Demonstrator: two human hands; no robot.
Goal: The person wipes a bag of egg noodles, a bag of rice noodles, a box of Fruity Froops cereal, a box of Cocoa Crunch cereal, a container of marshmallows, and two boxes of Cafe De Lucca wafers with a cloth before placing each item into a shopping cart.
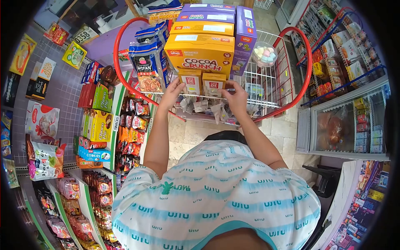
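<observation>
Two small yellow boxes marked "CAFE DE" stand side by side at the near end of a wire shopping cart (273, 75). My left hand (172, 94) grips the left edge of the left coffee box (191, 84). At the right edge of the other coffee box (213, 85), my right hand (236, 98) holds on with thumb and fingers. Right behind them rises an orange Cocoa Crunch cereal box (200, 55), with more orange and purple cereal boxes beyond. Blue Hofan noodle packs (148, 68) lean to the left. Small clear packets (201, 106) lie below the coffee boxes.
Red tubing (309, 62) rims the cart. A clear tub of pastel sweets (264, 54) sits at its right. Snack shelves (109, 137) run along the left. On the right are a glass-front fridge (339, 127) and a wire rack of packets (329, 75).
</observation>
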